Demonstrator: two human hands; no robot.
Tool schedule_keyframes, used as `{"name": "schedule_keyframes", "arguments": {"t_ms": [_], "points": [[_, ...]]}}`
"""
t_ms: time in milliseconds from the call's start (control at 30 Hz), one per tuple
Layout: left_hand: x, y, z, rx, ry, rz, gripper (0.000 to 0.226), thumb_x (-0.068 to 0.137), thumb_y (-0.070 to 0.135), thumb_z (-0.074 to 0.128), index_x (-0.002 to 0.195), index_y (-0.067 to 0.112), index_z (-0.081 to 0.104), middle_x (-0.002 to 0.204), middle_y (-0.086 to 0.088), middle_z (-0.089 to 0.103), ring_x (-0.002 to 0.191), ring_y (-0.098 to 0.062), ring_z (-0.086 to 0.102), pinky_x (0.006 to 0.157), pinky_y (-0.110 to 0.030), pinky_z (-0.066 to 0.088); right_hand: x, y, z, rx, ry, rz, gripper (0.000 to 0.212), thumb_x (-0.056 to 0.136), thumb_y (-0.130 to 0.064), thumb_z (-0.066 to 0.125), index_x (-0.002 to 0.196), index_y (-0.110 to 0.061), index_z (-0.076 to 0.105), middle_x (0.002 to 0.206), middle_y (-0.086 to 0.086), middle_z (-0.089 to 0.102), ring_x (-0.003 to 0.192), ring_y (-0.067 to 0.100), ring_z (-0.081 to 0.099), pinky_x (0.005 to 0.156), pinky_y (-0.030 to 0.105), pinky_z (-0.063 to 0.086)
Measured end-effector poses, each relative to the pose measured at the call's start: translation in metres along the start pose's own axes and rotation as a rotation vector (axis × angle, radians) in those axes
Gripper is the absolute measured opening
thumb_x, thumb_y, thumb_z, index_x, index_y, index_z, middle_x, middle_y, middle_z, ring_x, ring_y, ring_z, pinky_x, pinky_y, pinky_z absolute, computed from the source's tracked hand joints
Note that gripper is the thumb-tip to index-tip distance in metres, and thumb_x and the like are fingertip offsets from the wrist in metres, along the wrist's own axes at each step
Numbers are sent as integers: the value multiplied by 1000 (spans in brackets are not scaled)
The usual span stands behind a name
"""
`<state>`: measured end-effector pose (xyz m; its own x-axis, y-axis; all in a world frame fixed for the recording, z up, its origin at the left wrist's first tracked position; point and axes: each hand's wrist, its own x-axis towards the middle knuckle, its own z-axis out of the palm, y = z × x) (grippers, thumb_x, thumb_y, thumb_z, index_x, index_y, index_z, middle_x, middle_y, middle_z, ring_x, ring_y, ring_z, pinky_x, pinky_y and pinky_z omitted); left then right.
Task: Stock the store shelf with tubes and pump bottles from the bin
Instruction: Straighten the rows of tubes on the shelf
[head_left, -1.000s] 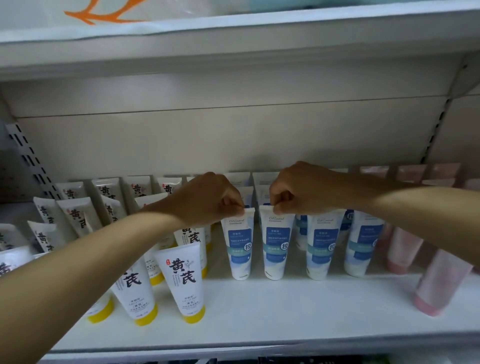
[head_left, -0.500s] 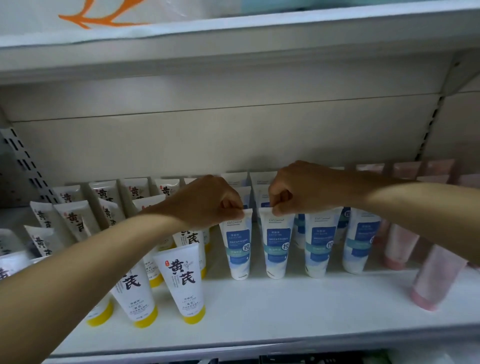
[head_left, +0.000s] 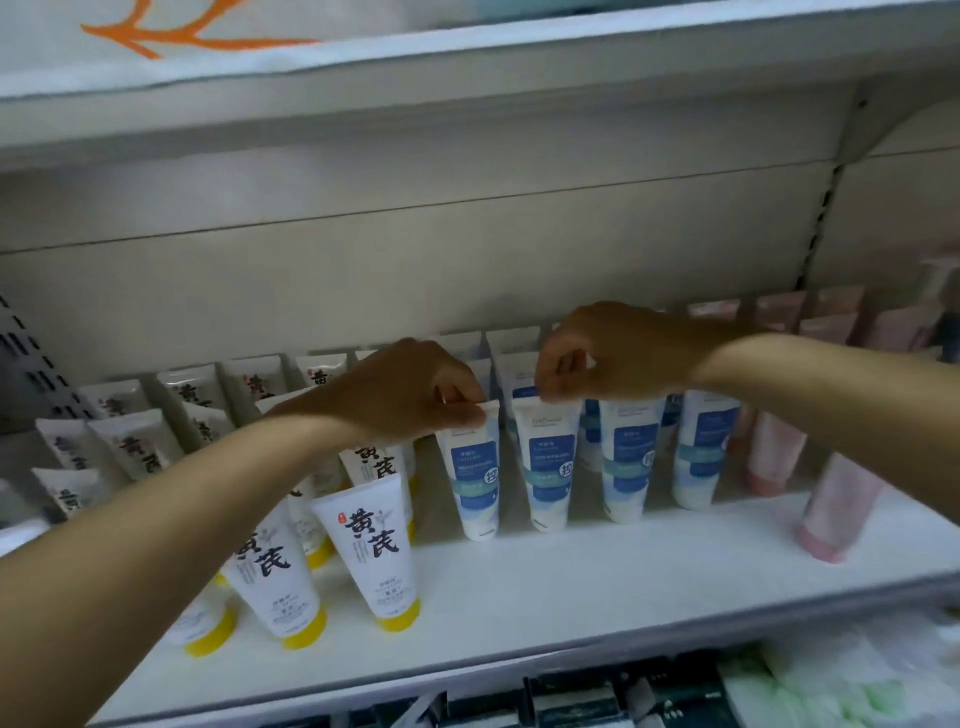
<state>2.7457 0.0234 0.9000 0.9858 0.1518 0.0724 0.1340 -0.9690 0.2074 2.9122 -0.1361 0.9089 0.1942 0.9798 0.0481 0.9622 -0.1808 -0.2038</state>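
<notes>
Your left hand (head_left: 415, 395) pinches the crimped top edge of the front-left blue-label tube (head_left: 475, 470). Your right hand (head_left: 618, 353) has its fingers curled at the top of the next blue-label tube (head_left: 549, 465); looks like a pinch on the crimp, though contact is partly hidden. Both tubes stand cap-down on the shelf (head_left: 597, 587), front of the blue row, just beside each other and not quite touching.

Risks from here, as I read it:
- Tubes are top-heavy on small caps. Let go with any sideways pull and one tips into its neighbour, then dominoes along the blue row (head_left: 628, 467).
- Your left forearm sits directly above the yellow-cap tubes (head_left: 369, 545). Drop the elbow while pulling back and you knock those over.
- The pink tube (head_left: 836, 512) at front right is leaning already; a bump to the shelf could drop it flat.
- The front edge has no visible lip, so a fallen tube may roll off.

The bin isn't identifiable in view.
</notes>
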Motion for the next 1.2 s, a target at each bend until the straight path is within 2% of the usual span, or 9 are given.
{"name": "schedule_keyframes", "arguments": {"t_ms": [167,333,400,600,767,867,1100,1200], "points": [[-12,2,-13,-77,55,-65,18,90,40,62,106,35,69,98,17,69,90,0,63,85,-25,53,-9,-8,-5,44,92,21,9,94,-41,55,96,-35,63,96,-16,66,87,3,62,76,21,44],[-32,15,-32,-218,180,-147,13,89,37,63,101,42,65,94,24,64,90,7,59,67,-12,45,-20,-16,-10,64,126,19,6,94,-40,57,96,-36,62,91,-20,60,91,4,59,75,20,42],[-43,20,-35,-272,226,-178,14,87,34,65,95,45,64,92,27,63,89,10,57,68,-12,45,-22,-20,-12,79,146,22,9,94,-39,58,99,-35,63,96,-17,61,93,6,59,81,24,45],[-83,32,-33,-303,357,-217,19,85,22,67,97,36,73,88,24,72,87,7,65,80,-14,50,-34,-37,-13,100,176,-43,11,92,-38,59,102,-36,63,99,-16,61,92,8,58,83,30,50],[-118,39,-33,-359,463,-303,15,87,33,66,100,32,72,90,18,73,83,7,66,71,-11,49,-49,-48,-9,69,220,-154,17,92,-37,58,106,-33,66,101,-16,63,89,2,58,81,25,51],[-136,42,-29,-348,501,-317,14,87,33,66,99,31,73,92,19,73,85,6,65,72,-5,46,-51,-55,-5,92,225,-187,20,92,-39,57,108,-32,66,102,-16,65,89,0,59,77,21,48],[-159,31,-31,-316,520,-386,13,87,38,65,97,38,73,92,22,72,87,3,64,80,-23,48,-50,-69,0,65,238,-219,22,92,-39,57,106,-27,70,99,-13,69,88,2,61,82,29,54],[-160,20,-34,-330,533,-385,10,88,35,64,94,35,73,91,19,73,89,1,65,81,-23,47,-42,-74,-5,98,229,-209,19,93,-39,57,105,-29,69,96,-16,67,86,1,61,80,27,53]]}}
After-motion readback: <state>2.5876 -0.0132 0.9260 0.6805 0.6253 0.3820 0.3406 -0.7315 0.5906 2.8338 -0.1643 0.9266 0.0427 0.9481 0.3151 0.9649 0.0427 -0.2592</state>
